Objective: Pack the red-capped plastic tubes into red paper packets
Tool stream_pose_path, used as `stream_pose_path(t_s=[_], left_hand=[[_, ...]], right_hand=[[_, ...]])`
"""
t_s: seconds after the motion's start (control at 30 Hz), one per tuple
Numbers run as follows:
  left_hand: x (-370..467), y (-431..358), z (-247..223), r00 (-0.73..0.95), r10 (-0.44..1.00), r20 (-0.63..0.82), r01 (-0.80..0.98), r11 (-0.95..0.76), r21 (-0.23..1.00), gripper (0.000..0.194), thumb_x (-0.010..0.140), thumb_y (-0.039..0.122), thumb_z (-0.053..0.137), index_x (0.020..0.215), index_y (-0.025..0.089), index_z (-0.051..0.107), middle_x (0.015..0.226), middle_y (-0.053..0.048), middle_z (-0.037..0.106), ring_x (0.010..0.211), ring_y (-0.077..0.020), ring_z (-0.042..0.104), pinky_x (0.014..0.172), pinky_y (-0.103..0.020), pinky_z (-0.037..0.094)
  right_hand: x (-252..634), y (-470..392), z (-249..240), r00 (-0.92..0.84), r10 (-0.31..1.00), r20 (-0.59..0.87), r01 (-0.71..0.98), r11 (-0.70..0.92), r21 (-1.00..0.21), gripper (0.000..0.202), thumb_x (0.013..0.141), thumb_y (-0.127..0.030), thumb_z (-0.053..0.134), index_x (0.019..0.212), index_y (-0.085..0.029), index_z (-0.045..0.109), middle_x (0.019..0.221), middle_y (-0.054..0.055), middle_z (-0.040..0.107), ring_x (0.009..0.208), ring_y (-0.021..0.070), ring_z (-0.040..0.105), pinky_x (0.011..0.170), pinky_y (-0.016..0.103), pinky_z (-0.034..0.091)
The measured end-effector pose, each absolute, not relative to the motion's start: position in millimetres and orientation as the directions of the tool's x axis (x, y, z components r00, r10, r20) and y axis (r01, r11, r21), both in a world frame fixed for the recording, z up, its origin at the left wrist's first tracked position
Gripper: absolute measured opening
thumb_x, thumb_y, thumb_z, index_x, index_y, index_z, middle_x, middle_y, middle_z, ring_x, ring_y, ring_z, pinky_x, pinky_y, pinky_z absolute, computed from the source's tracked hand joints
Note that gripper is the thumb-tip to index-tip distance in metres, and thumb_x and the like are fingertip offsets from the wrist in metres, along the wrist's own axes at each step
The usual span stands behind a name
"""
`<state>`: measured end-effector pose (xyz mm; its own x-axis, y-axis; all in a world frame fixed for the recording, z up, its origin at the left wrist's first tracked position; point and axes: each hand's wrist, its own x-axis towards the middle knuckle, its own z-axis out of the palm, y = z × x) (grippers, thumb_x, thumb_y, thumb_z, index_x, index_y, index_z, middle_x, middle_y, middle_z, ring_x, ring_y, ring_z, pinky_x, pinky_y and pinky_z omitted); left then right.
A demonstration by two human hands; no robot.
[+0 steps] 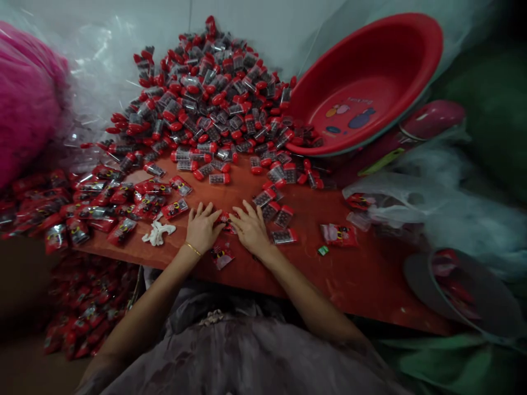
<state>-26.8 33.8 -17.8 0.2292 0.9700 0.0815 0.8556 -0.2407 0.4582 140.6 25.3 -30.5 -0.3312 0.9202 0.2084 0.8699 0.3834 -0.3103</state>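
Both hands are over the red tabletop [251, 274], near its front edge. Between them lies a small red printed packet [226, 221], touched by the fingertips from both sides. My left hand [203, 227] has its fingers spread, palm down. My right hand [250, 229] is also palm down with fingers apart. Just below the hands rests another printed packet [222, 255]. Clear containers with red caps [284, 216] lie right beside my right hand. A crumpled white piece [158, 233] is left of my left hand.
A tall heap of red-capped containers [214, 93] fills the back. Filled red packets [102, 197] pile up at the left. A red basin [370, 82] leans at the back right. A grey bowl [486, 291] with packets, plastic bags [432, 192] and a flat packet [338, 235] are at right.
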Motion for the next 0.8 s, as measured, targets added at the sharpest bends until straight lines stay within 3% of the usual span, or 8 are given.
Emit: stream_pose_path(t_s=[0.17,0.3,0.4,0.47,0.57,0.63,0.73,0.8], left_hand=[[-29,30,-16,0.128,0.978,0.166,0.822,-0.199,0.534,0.06,0.079,0.046,0.056,0.129,0.013,0.05,0.137,-0.02,0.047,0.133,-0.0373,0.031,0.106,-0.054,0.021],[-27,28,-14,0.066,0.985,0.162,0.741,-0.157,0.653,0.041,0.076,0.046,0.06,0.106,0.018,0.066,0.125,-0.016,0.058,0.13,-0.0341,0.038,0.106,-0.053,0.023],[-24,29,-14,0.061,0.992,0.111,0.559,-0.126,0.82,0.024,0.074,0.04,0.064,0.087,0.022,0.07,0.109,-0.01,0.068,0.121,-0.0278,0.05,0.106,-0.05,0.028],[-21,29,-13,0.003,0.997,0.081,0.378,-0.076,0.923,0.03,0.071,0.04,0.066,0.094,0.021,0.069,0.106,-0.009,0.068,0.112,-0.0238,0.056,0.101,-0.043,0.037],[-16,26,-7,0.01,1.0,0.007,0.188,-0.009,0.982,0.037,0.069,0.041,0.068,0.099,0.018,0.067,0.098,-0.008,0.07,0.093,-0.0198,0.063,0.086,-0.032,0.047],[-13,23,0,0.077,0.997,-0.005,0.144,-0.006,0.99,0.029,0.072,0.04,0.065,0.089,0.017,0.07,0.087,-0.006,0.071,0.081,-0.0179,0.063,0.078,-0.028,0.048],[-12,19,14,0.13,0.991,0.021,0.106,-0.035,0.994,0.023,0.075,0.038,0.062,0.081,0.018,0.072,0.078,-0.004,0.071,0.074,-0.0172,0.061,0.072,-0.026,0.046],[-14,16,22,0.15,0.988,-0.037,0.098,0.023,0.995,0.018,0.07,0.036,0.067,0.072,0.018,0.071,0.068,-0.001,0.067,0.069,-0.0164,0.058,0.067,-0.024,0.043]], right_hand=[[141,20,-31,-0.255,0.928,0.273,0.86,0.346,-0.374,0.026,0.09,-0.027,0.048,0.104,-0.03,0.069,0.122,0.003,0.063,0.127,0.0286,0.04,0.106,0.061,0.015],[138,15,-26,-0.181,0.919,0.35,0.834,0.333,-0.441,0.022,0.088,-0.027,0.052,0.094,-0.034,0.072,0.117,0.001,0.065,0.124,0.026,0.043,0.107,0.059,0.016],[134,12,-20,-0.106,0.907,0.407,0.784,0.328,-0.527,0.021,0.087,-0.027,0.053,0.09,-0.033,0.073,0.112,0.001,0.068,0.118,0.0232,0.049,0.106,0.053,0.023],[132,9,-16,-0.033,0.892,0.45,0.729,0.33,-0.6,0.021,0.087,-0.027,0.053,0.088,-0.032,0.073,0.108,0.002,0.069,0.11,0.0218,0.054,0.104,0.049,0.031],[131,4,-11,0.068,0.869,0.49,0.635,0.34,-0.693,0.019,0.086,-0.028,0.054,0.087,-0.03,0.073,0.102,0.003,0.071,0.099,0.0202,0.059,0.097,0.044,0.041],[131,1,-9,0.117,0.875,0.47,0.564,0.331,-0.756,0.018,0.083,-0.029,0.058,0.095,-0.028,0.07,0.103,0.004,0.07,0.098,0.0196,0.059,0.094,0.04,0.043],[132,-2,-5,0.148,0.928,0.342,0.363,0.27,-0.892,0.043,0.077,-0.032,0.063,0.119,-0.024,0.057,0.114,0.007,0.065,0.102,0.0191,0.059,0.094,0.037,0.044],[135,-5,-4,0.097,0.974,0.207,0.184,0.187,-0.965,0.041,0.079,-0.036,0.06,0.118,-0.022,0.058,0.108,0.006,0.067,0.093,0.0177,0.062,0.084,0.034,0.049]])
